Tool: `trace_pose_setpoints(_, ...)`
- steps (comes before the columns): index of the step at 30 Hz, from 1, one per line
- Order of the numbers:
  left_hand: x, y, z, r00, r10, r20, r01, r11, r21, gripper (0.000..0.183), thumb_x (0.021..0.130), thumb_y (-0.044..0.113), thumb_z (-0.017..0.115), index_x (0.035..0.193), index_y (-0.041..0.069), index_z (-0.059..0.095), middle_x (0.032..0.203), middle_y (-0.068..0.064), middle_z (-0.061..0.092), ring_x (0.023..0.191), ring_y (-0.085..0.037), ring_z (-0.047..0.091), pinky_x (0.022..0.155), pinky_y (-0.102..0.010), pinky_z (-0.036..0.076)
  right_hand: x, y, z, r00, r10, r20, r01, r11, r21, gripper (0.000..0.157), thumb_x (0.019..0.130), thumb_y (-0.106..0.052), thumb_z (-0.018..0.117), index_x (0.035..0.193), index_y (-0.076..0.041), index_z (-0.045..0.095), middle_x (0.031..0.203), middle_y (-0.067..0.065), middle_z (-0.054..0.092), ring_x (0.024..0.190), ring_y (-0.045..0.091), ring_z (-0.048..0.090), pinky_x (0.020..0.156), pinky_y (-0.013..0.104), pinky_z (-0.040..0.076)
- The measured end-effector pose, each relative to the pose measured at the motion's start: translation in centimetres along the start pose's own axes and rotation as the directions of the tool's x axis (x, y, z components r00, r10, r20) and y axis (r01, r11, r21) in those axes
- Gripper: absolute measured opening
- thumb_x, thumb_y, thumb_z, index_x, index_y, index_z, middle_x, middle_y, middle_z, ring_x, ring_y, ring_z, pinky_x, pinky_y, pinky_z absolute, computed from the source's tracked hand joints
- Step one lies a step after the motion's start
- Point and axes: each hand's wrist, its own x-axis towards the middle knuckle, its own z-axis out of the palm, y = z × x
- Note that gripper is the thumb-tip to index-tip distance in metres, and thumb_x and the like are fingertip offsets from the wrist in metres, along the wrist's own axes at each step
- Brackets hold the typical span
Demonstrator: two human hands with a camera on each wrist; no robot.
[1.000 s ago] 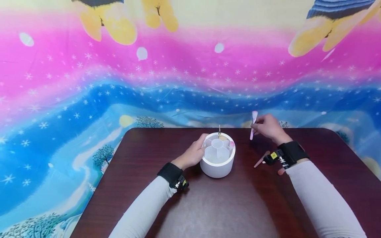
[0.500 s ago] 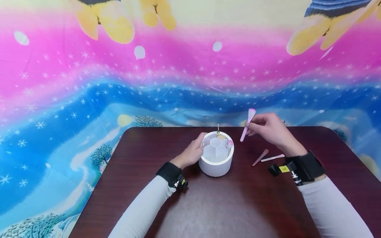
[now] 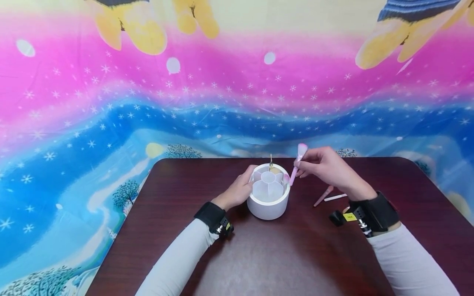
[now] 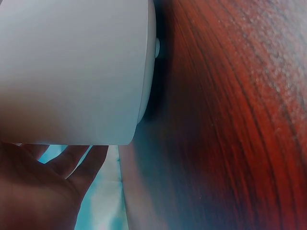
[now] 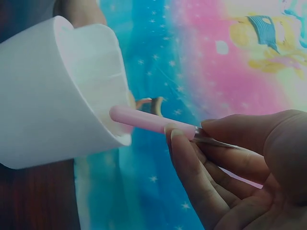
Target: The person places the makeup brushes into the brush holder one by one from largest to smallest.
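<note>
A round white organizer [image 3: 267, 210] with several compartments stands upright on the table. My left hand [image 3: 238, 191] holds it by its left side; in the left wrist view part of that hand [image 4: 43, 191] is hidden behind the white wall [image 4: 72, 72]. My right hand [image 3: 329, 166] pinches a pink makeup brush [image 3: 293, 174], bristles up, beside the organizer's right rim. In the right wrist view the brush's rounded handle end [image 5: 120, 114] points at the organizer's opening. Inside the organizer are a tan-and-gold piece [image 3: 274, 169] at the back and a pink tip [image 3: 286, 178] at the right.
On the dark wooden table [image 3: 259, 255], right of the organizer, lie a pinkish-brown brush [image 3: 323, 196] and a slim white stick [image 3: 335, 197], partly hidden by the right wrist. Behind the table's far edge hangs a colourful cloth [image 3: 222, 115] with snowflakes.
My right hand has moved left with the pink makeup brush, bringing its lower end to the organizer's rim. My left hand keeps its hold on the organizer.
</note>
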Motion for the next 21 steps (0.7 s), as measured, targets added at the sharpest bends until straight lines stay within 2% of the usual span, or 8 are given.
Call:
trace_pose_setpoints(6, 0.0, 0.0, 0.0, 1.0, 0.02, -0.01, -0.019, 1.0, 0.005, 0.05, 0.099, 0.003, 0.041, 0.147, 0.015, 0.043, 0.144, -0.006, 0.057, 0.13, -0.016, 0.053, 0.107, -0.041, 0.044, 0.2, 0.6, 1.3, 0.997, -0.076, 0.015, 0.076, 0.997, 0.017, 0.014, 0.096, -0.003, 0.069, 0.104, 0.007, 0.073, 0.11, 0.021, 0.062, 0.086, 0.022, 0.074, 0.077, 0.034, 0.06)
trace_pose_setpoints(10, 0.0, 0.1, 0.0, 0.999, 0.031, -0.018, -0.031, 1.0, -0.001, 0.049, 0.099, 0.002, 0.041, 0.146, 0.014, 0.045, 0.143, -0.007, 0.058, 0.129, -0.017, 0.054, 0.107, -0.043, 0.044, 0.0, 0.8, 1.8, 0.989, -0.149, -0.011, 0.148, 0.987, -0.059, 0.009, 0.094, -0.001, 0.07, 0.1, 0.003, 0.076, 0.108, 0.018, 0.06, 0.093, 0.022, 0.068, 0.076, 0.031, 0.06)
trace_pose_setpoints(14, 0.0, 0.1, 0.0, 1.0, 0.024, -0.019, -0.024, 1.0, -0.005, 0.05, 0.098, 0.002, 0.041, 0.146, 0.015, 0.045, 0.142, -0.007, 0.059, 0.129, -0.017, 0.054, 0.108, -0.042, 0.043, -0.3, 0.8, 2.1, 0.986, -0.167, -0.008, 0.165, 0.978, -0.127, 0.009, 0.094, -0.002, 0.071, 0.099, 0.0, 0.078, 0.107, 0.015, 0.059, 0.094, 0.027, 0.067, 0.075, 0.03, 0.06)
trace_pose_setpoints(18, 0.0, 0.0, 0.0, 1.0, 0.004, -0.01, -0.004, 1.0, -0.007, 0.049, 0.1, 0.004, 0.04, 0.147, 0.016, 0.043, 0.145, -0.006, 0.057, 0.131, -0.016, 0.053, 0.108, -0.042, 0.044, -0.4, 0.9, 2.2, 0.984, -0.175, 0.02, 0.175, 0.959, -0.223, 0.008, 0.095, -0.008, 0.073, 0.1, -0.004, 0.078, 0.097, 0.01, 0.062, 0.078, 0.024, 0.071, 0.068, 0.029, 0.058)
trace_pose_setpoints(21, 0.1, 0.0, 0.0, 1.0, -0.003, -0.004, 0.003, 1.0, -0.003, 0.047, 0.102, 0.006, 0.04, 0.148, 0.016, 0.042, 0.146, -0.006, 0.056, 0.131, -0.016, 0.052, 0.108, -0.042, 0.044, -0.5, 1.1, 2.2, 0.978, -0.208, 0.033, 0.207, 0.922, -0.327, 0.006, 0.093, -0.014, 0.076, 0.098, -0.011, 0.078, 0.087, 0.002, 0.063, 0.071, 0.017, 0.061, 0.064, 0.029, 0.051)
